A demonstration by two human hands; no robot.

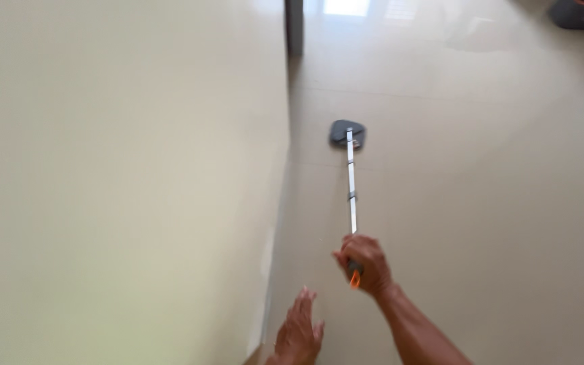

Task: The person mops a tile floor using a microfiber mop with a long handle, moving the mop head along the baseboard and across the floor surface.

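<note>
Left hand (299, 331) open, fingers spread, holding nothing, near wall (123, 176). Right hand (365, 263) fisted around mop handle (351, 189); grey mop head (347, 133) flat on tiled floor (481, 189). Dark bucket (579, 12) top right, contents not visible.

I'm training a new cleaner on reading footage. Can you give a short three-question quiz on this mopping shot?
1. True or false: the right hand grips the mop handle.
2. Where does the mop head rest? A) on the floor tiles close to the wall B) inside the bucket C) lifted in the air
3. Fill in: the left hand is open and holds ____.

Key: 1 true; 2 A; 3 nothing.
</note>
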